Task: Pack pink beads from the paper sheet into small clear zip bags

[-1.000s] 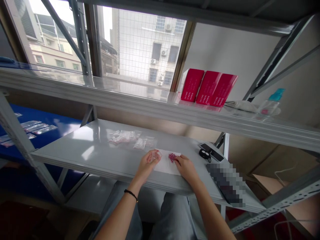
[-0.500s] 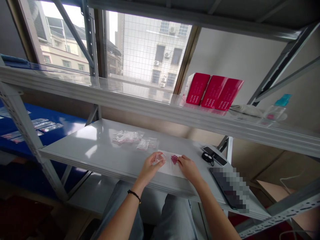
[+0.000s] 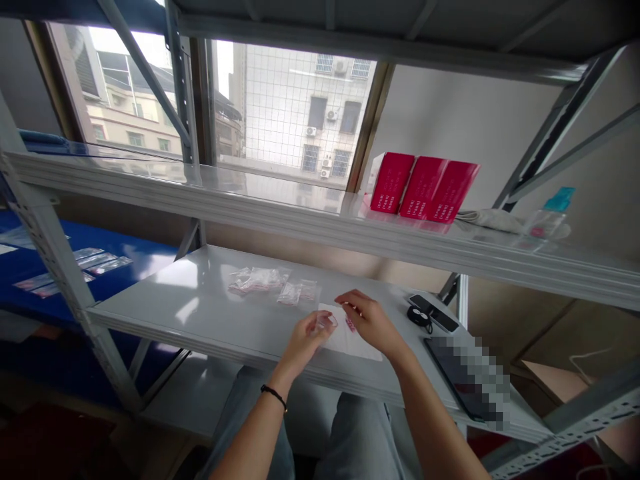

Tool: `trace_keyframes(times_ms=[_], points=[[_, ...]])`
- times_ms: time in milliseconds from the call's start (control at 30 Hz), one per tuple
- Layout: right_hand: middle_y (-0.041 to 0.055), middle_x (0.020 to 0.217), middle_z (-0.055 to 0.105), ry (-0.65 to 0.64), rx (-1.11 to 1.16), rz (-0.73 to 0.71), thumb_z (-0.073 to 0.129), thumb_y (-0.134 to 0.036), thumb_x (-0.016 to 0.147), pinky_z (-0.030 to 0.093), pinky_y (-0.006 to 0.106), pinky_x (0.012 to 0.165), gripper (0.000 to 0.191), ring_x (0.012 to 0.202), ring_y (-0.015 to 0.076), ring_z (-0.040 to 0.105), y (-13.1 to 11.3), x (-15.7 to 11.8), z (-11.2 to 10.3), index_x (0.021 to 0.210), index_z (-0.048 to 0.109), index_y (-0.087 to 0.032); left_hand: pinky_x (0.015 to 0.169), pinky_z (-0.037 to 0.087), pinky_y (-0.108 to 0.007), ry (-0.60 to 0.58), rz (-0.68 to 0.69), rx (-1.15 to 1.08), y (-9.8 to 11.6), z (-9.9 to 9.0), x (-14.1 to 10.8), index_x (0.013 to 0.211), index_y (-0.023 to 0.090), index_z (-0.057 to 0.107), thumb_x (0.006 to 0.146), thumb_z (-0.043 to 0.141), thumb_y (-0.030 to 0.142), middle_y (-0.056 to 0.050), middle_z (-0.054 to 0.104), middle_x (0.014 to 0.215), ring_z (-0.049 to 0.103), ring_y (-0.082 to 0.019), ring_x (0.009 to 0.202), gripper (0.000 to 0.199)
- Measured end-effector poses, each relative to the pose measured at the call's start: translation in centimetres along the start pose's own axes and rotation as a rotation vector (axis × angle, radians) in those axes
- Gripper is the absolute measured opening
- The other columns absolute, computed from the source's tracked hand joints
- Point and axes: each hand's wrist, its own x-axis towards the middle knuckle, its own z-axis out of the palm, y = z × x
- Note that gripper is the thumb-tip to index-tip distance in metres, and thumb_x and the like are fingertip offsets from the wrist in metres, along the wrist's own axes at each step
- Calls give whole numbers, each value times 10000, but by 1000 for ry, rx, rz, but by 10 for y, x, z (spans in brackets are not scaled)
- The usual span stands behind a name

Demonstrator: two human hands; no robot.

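My left hand (image 3: 303, 345) is closed on a small clear zip bag (image 3: 327, 321) with a reddish rim, its mouth held apart. To its right my right hand (image 3: 373, 323) hovers over a white sheet (image 3: 357, 347), thumb and fingertips pinched. Whatever it may hold is too small to make out. Dark pink beads (image 3: 350, 325) lie on the sheet, partly hidden behind my right hand. Beyond the hands, a pile of clear bags (image 3: 257, 279) and a few smaller packed bags (image 3: 297, 291) rest on the grey shelf (image 3: 230, 327).
On the right lie a flat dark device (image 3: 457, 380), partly pixelated, a black coiled cord (image 3: 419, 316) and a black-and-silver object (image 3: 443, 319). Red boxes (image 3: 425, 189) and a spray bottle (image 3: 547, 217) stand on the upper shelf (image 3: 280, 203), whose edge runs above the work area.
My right hand has lifted from the beads and moved up and left towards the bag's mouth. My left hand keeps the bag in nearly the same place. The view has shifted slightly.
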Motion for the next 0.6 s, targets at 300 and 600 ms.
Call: trace_keyframes(times_ms=[300, 600], points=[[56, 1194, 610, -223, 100, -2, 569, -277, 987, 485, 275, 786, 156, 902, 160, 633, -17, -21, 4, 960, 721, -252, 836, 478, -324, -202, -95, -279, 16, -6, -18, 939, 130, 760, 936, 573, 549, -93, 719, 843, 652, -212, 823, 459], [1, 856, 645, 36, 119, 192, 567, -272, 978, 417, 272, 685, 111, 753, 161, 582, -50, -74, 33, 959, 673, -248, 700, 448, -236, -18, 176, 379, 47, -25, -60, 779, 175, 703, 923, 647, 384, -24, 636, 767, 571, -163, 749, 259]])
